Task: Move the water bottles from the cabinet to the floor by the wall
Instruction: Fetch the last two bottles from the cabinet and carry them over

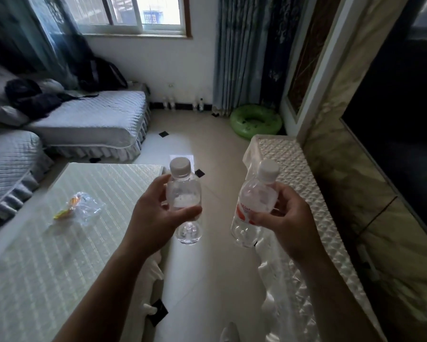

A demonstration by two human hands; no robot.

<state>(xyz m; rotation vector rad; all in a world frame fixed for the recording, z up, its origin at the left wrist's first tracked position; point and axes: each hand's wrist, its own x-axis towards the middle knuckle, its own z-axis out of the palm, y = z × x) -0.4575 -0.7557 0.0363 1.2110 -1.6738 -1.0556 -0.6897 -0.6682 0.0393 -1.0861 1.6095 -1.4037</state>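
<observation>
Head view looks down a strip of tiled floor [207, 149] between the low counter [59, 243] on the left and the covered cabinet [304, 193] on the right, toward the far wall [158, 70], where a few bottles [201, 104] already stand. Each hand carries one water bottle in mid-air: left hand [153, 218] wrapped round a clear bottle [185, 201], right hand [289, 218] closed on a red-labelled bottle [253, 206]. Best to hold both upright, walk the clear lane, and set them down beside that row

Pale tiled floor [207, 267] carries several bottles [201, 104] along the far wall, green swim ring [255, 120] just right of them
</observation>
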